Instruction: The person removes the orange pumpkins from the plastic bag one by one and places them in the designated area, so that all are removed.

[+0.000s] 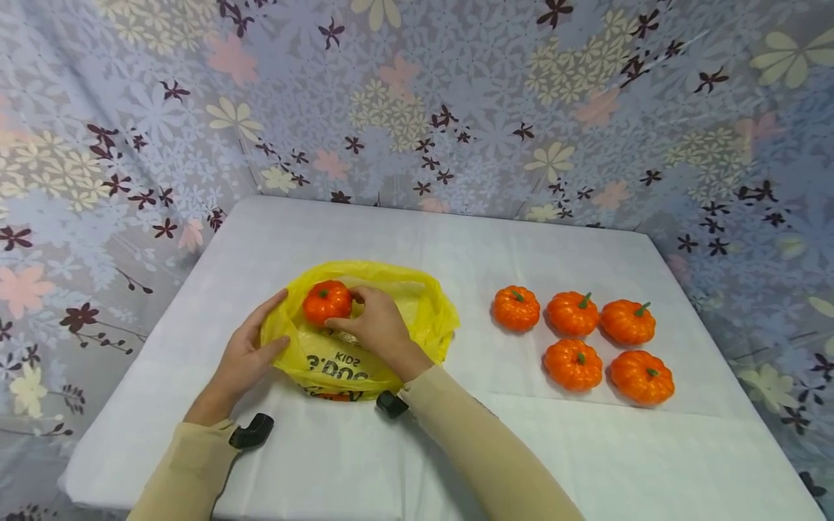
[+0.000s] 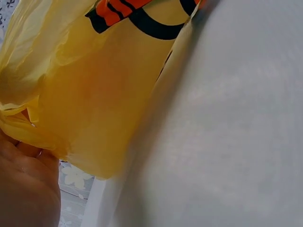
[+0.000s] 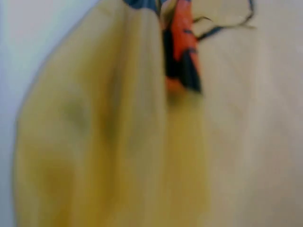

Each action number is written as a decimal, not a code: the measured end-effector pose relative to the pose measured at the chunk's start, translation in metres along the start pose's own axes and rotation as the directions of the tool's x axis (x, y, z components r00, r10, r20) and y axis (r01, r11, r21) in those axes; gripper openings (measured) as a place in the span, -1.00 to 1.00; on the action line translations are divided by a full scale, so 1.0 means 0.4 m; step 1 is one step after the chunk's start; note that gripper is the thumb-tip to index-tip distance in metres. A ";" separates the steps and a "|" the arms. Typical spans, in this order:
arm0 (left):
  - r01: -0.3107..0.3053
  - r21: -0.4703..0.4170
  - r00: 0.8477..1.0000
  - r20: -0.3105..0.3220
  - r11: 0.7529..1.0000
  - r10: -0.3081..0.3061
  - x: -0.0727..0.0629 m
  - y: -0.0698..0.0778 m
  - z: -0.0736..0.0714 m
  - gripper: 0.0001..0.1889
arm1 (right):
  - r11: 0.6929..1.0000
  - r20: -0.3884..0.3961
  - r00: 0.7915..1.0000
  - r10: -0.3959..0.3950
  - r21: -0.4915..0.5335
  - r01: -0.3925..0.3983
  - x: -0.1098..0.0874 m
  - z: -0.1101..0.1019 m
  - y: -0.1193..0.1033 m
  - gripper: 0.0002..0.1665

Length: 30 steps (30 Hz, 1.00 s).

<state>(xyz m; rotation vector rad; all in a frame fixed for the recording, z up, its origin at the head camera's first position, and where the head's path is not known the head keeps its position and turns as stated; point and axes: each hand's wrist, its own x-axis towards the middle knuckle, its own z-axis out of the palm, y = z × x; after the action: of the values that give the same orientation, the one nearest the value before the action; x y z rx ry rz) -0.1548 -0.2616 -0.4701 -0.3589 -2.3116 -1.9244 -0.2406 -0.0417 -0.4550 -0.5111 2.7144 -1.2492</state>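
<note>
A yellow plastic bag lies with its mouth spread on the white table, dark lettering on its near side. In the head view my right hand reaches over the bag's mouth. Its thumb and fingers grip a small orange pumpkin at the bag's left part. My left hand holds the bag's left rim between thumb and fingers. The left wrist view shows that palm against the yellow plastic. Only blurred bag plastic fills most of the right wrist view, with the right hand out of sight there.
Several more orange pumpkins with green stems stand right of the bag, the nearest pumpkin a short way off and another pumpkin farther right. The white table ends at a floral curtain behind. Black wrist devices sit at both cuffs.
</note>
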 end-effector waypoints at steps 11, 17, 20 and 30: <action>-0.019 -0.014 0.999 0.025 1.000 0.019 0.008 -0.003 0.013 -0.31 | 0.998 -0.055 0.998 -0.036 0.052 0.039 -0.091 -0.123 0.036 -0.23; 0.011 -0.013 1.000 0.028 1.000 -0.011 0.011 0.005 0.022 -0.29 | 0.995 -0.160 0.986 -0.049 0.074 0.061 -0.140 -0.183 0.058 -0.24; 0.027 -0.002 0.999 0.019 1.000 -0.027 0.009 0.006 0.024 -0.29 | 0.993 -0.214 0.974 -0.067 0.081 0.086 -0.167 -0.220 0.070 -0.22; 0.057 0.024 0.998 -0.016 0.998 -0.057 -0.003 0.013 0.013 -0.27 | 0.992 -0.347 0.935 -0.073 0.072 0.104 -0.236 -0.315 0.117 -0.25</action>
<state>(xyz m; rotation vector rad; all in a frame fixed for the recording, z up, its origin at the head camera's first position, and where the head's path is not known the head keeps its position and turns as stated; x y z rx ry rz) -0.1518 -0.2559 -0.4662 -0.2777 -2.3590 -1.9150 -0.1938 0.1096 -0.4113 -0.4456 2.9232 -1.6135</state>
